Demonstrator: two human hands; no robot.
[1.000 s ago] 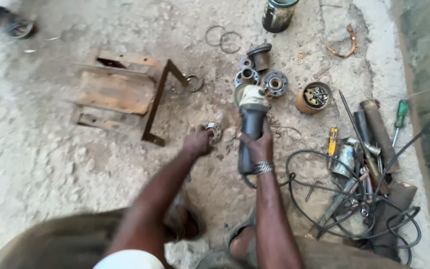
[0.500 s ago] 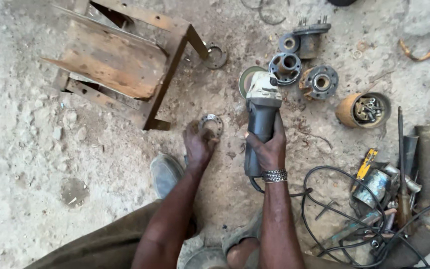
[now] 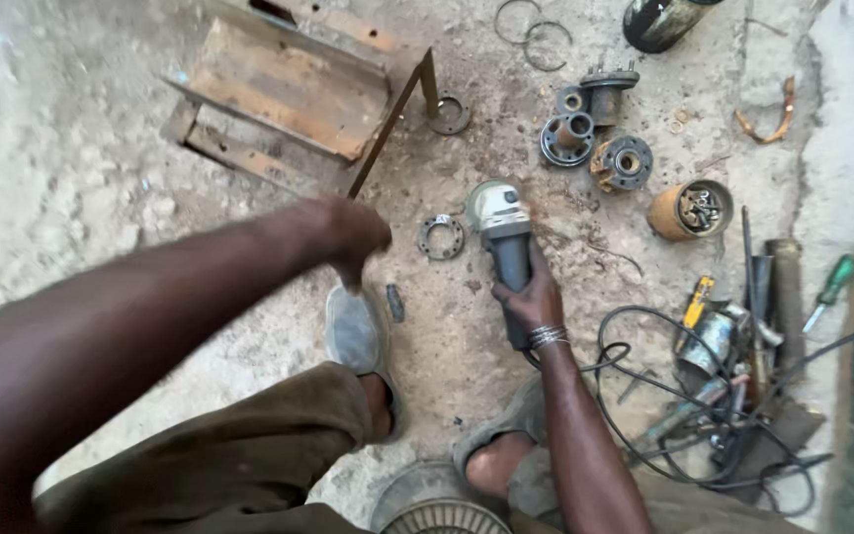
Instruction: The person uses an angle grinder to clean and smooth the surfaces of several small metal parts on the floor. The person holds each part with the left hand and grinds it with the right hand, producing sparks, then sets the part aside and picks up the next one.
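The right hand (image 3: 531, 297) was closed around the dark body of an angle grinder (image 3: 506, 247), which lay on the concrete floor (image 3: 71, 198) with its pale head pointing away from the person. A black cable (image 3: 635, 396) ran from the grinder's rear into a coil to the right.

The left hand (image 3: 353, 232) hovered above the floor with fingers curled loosely; it was blurred, and whether it held anything could not be told. Just right of it, between that hand and the grinder head, a small metal ring plate (image 3: 441, 237) lay flat on the floor. A short dark piece (image 3: 394, 303) lay below the left hand, beside a grey shoe (image 3: 353, 331).

Beyond the grinder lay several round flanged metal parts (image 3: 595, 133) and a rusty can (image 3: 689, 210) holding small hardware. A rusted angle-iron frame (image 3: 289, 94) stood at upper left. A pile of hand tools (image 3: 743, 326), including a green-handled screwdriver (image 3: 830, 287), lay at right.
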